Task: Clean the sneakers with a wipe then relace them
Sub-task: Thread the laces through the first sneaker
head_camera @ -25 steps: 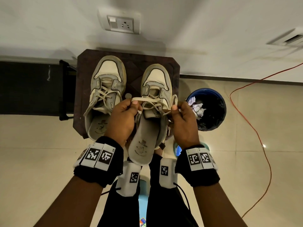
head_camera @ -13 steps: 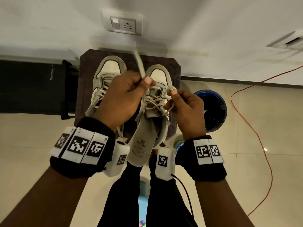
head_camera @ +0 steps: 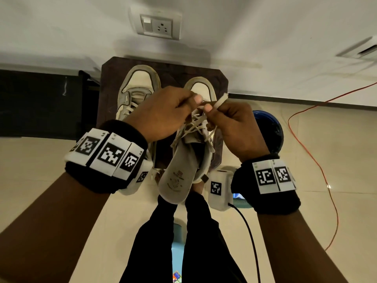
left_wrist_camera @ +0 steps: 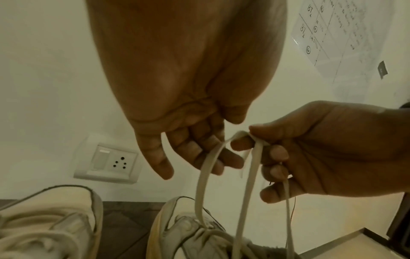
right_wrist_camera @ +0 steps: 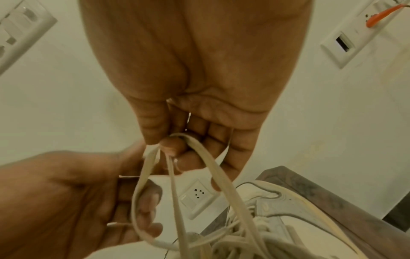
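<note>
Two worn off-white sneakers stand toe-away on a dark stool (head_camera: 114,82). The left sneaker (head_camera: 140,84) is laced. Over the right sneaker (head_camera: 201,86) both hands meet, fingertips almost touching. My right hand (head_camera: 210,109) pinches a folded loop of the flat cream lace (head_camera: 221,101) between thumb and forefinger; the right wrist view shows the right hand (right_wrist_camera: 170,145) with the loop (right_wrist_camera: 199,157) hanging from it. My left hand (head_camera: 193,102) has its fingers curled and holds the other strand (right_wrist_camera: 137,201). The left wrist view shows both strands (left_wrist_camera: 204,175) dropping to the eyelets. A pale insole (head_camera: 179,172) sticks out of the heel.
A blue bin (head_camera: 269,129) stands on the floor right of the stool. An orange cable (head_camera: 318,156) trails over the tiles at the right. A wall socket (head_camera: 159,26) is above the stool. A dark bench (head_camera: 40,103) lies left. My legs (head_camera: 183,242) are below.
One second ago the lace was stretched level between the hands. The left hand then lifted its end up, and now has swung right to meet the right hand, which holds a loop.
</note>
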The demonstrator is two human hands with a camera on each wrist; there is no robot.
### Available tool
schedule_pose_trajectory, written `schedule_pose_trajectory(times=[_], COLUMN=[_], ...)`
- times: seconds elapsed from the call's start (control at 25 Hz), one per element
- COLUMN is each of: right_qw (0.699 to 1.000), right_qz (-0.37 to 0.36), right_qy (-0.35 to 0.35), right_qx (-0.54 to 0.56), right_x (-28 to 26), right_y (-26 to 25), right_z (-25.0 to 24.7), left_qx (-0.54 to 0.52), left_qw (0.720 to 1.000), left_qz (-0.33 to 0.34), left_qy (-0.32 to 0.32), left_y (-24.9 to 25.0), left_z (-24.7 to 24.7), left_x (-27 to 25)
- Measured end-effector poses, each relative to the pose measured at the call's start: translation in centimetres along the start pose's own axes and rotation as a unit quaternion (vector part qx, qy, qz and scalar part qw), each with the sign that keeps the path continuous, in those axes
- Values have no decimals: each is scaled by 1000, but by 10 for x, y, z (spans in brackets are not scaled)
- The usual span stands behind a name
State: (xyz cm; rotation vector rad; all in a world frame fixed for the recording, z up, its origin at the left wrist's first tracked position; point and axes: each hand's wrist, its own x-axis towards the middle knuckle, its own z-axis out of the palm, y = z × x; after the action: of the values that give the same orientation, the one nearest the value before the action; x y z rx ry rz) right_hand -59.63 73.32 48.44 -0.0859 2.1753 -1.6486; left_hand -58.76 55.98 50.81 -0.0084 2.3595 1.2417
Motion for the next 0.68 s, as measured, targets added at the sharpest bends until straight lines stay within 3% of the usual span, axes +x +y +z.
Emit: schedule_pose_trajectory(times=[0.24, 0.52, 0.68], right_qw=[999, 999, 998], right_qz=[3, -11, -3], right_qy=[37, 26, 10], right_qx=[6, 37, 69], right_x=[1, 3, 0], right_y=[5, 3, 3], right_z=[2, -1, 1], left_qx=[-10, -61, -84], left_qw=[1000, 995, 992], left_qz=[-10, -8, -20], left_qy=[-20, 77, 95], left_y=[-13, -15, -18], left_z=[17, 37, 37], left_x=[-11, -9, -8])
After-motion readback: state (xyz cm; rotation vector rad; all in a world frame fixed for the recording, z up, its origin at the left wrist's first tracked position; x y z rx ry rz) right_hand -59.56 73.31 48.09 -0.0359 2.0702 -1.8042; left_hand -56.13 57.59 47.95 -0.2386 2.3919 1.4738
